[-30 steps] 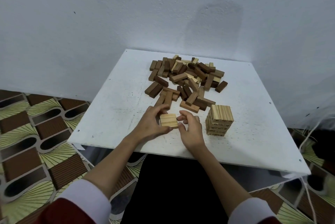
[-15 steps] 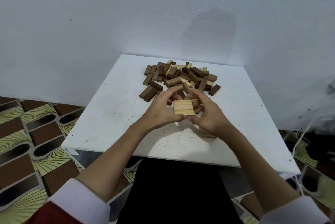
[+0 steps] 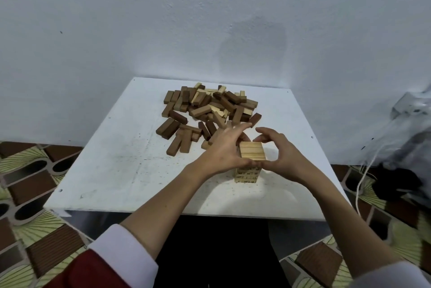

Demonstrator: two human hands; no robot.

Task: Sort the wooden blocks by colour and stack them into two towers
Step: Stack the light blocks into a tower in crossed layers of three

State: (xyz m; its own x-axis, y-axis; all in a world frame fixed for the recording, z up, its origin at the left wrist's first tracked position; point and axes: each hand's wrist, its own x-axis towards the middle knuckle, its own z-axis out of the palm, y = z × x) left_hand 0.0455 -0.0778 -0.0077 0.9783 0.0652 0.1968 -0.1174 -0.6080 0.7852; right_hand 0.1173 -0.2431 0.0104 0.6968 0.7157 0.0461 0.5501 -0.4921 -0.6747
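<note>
A: Landmark?
B: Light tower (image 3: 247, 172), pale grained pine, square stack, on the scuffed white table (image 3: 112, 171) near its front edge.
A: Hands?
B: Both at the tower's top. Left hand (image 3: 224, 150) on its left side, thumb under, fingers curled over, pinching the top layer (image 3: 252, 150) of pale blocks. Right hand (image 3: 278, 155) on the right, curled round the same layer. Layer sits flush on the tower.
A: Rest of the blocks?
B: Loose pile (image 3: 207, 110) behind and left of the tower, rectangular bars, mostly dark brown, some pale mixed in, jumbled. No dark tower visible.
A: Behind?
B: Rough white wall (image 3: 163, 19).
</note>
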